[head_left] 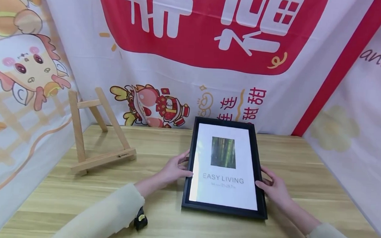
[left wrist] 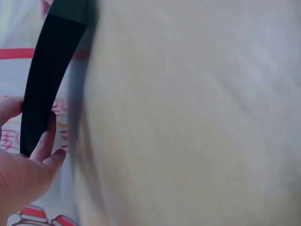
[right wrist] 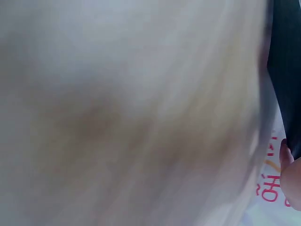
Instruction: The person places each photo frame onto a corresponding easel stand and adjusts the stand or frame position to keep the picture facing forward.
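A black picture frame (head_left: 224, 170) with a white "EASY LIVING" insert and a small forest picture is held between both hands over the wooden table. My left hand (head_left: 175, 170) grips its left side, thumb on the front edge and the other fingers around the side. On the opposite side, my right hand (head_left: 275, 186) grips the frame, thumb also on the front. In the left wrist view, the frame's dark side (left wrist: 47, 70) sits between thumb and fingers. Only a few fingers (right wrist: 290, 186) show in the right wrist view, at the dark edge.
A small wooden easel (head_left: 103, 161) stands on the table at the left. Printed cloth (head_left: 179, 83) hangs behind the table and along both sides. Pale sleeve fabric (left wrist: 188, 117) fills most of each wrist view.
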Demonstrator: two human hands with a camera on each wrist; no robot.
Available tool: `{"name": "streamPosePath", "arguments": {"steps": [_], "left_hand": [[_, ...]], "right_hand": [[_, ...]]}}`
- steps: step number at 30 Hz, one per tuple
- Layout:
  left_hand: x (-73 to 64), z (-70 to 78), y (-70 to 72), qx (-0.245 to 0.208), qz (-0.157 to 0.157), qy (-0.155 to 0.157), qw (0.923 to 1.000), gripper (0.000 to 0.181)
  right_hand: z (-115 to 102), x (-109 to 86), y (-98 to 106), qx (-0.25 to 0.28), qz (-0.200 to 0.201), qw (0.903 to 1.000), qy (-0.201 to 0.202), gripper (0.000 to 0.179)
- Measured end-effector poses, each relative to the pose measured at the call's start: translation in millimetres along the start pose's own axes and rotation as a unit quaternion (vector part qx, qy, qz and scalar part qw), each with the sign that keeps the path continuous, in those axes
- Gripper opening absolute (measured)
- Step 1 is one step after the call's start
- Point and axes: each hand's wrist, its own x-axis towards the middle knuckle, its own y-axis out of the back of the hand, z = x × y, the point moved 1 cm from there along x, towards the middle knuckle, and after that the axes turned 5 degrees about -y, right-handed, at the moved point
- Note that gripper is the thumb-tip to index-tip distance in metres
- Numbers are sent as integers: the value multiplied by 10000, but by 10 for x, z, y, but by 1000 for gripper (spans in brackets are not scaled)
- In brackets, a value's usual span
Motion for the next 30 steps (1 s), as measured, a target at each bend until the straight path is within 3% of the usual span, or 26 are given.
{"name": "streamPosePath", "arguments": {"steps": [7, 13, 17, 20, 30], "left_hand": [[-164, 168, 181, -588, 232, -18, 9980, 95], [-413, 230, 410, -329, 594, -907, 9936, 96], [-630, 261, 591, 7, 893, -1533, 9841, 92], [-803, 256, 729, 242, 1131, -1888, 9752, 91], [-1243, 222, 1110, 938, 1795, -2299, 9519, 93]], "right_hand": [[-261, 55, -34, 284, -95, 9989, 349, 65], [-542, 112, -154, 47, -120, 9966, 819, 64], [-681, 176, -315, -29, -280, 9906, 1338, 63], [-766, 231, -481, 232, -452, 9830, 1763, 64], [-1031, 466, -1045, 803, -754, 9653, 2366, 66]]}}
